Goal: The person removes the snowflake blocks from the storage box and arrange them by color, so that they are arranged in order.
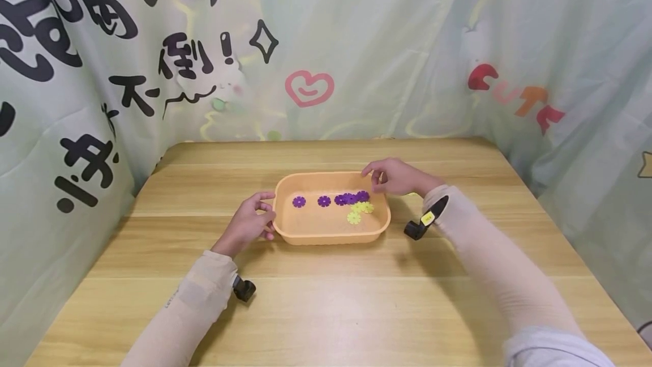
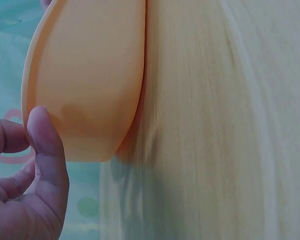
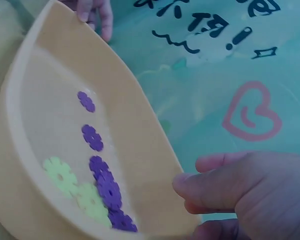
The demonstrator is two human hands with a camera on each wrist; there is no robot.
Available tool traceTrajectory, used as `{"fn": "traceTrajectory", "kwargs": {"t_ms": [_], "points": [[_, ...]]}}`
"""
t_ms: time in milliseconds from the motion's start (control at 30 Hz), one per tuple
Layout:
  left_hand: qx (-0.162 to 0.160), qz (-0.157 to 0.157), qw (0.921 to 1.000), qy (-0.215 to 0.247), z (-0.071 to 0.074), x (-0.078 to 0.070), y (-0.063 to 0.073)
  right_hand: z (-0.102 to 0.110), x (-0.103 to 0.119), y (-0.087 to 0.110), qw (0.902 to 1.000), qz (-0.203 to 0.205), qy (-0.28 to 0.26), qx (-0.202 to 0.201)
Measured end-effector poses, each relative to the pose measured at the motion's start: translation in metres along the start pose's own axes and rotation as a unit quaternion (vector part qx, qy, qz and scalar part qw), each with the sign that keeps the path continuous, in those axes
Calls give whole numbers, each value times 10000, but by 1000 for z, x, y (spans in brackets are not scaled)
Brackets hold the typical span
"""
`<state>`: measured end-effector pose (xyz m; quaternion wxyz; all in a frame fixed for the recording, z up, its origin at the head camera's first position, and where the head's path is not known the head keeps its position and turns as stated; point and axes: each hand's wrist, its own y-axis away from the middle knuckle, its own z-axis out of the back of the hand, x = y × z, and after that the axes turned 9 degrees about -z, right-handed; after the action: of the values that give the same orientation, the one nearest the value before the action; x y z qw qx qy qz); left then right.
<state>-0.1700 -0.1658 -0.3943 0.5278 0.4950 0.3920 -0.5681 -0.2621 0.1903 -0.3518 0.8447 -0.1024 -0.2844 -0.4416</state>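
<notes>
A shallow orange plastic tray (image 1: 331, 239) sits on the wooden table in the head view. My left hand (image 1: 249, 221) pinches its left end; in the left wrist view the thumb (image 2: 46, 137) overlaps the rim with a finger on the other side. At the back right corner, my right hand (image 1: 396, 176) holds the rim between thumb and fingers, as the right wrist view also shows. Inside lie several purple flower-shaped discs, one (image 1: 299, 201) at the left, others bunched toward the right. Several pale yellow flower discs (image 1: 354, 218) lie just in front of that bunch.
The wooden table (image 1: 326, 304) extends on all sides of the tray. A printed cloth (image 1: 367, 44) hangs behind the table and along both sides. Small black cameras, such as the right one (image 1: 416, 230), are strapped at both wrists.
</notes>
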Motion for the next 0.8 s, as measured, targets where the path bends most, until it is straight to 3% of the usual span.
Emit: {"fn": "traceTrajectory", "kwargs": {"t_ms": [433, 800], "points": [[-33, -44, 10000, -42, 0, 1, 0, -18, 22, -15, 9975, 293, 387, 519], [-7, -45, 10000, 11, 0, 3, -1, -33, 28, -28, 9866, 528, 367, 1500]]}}
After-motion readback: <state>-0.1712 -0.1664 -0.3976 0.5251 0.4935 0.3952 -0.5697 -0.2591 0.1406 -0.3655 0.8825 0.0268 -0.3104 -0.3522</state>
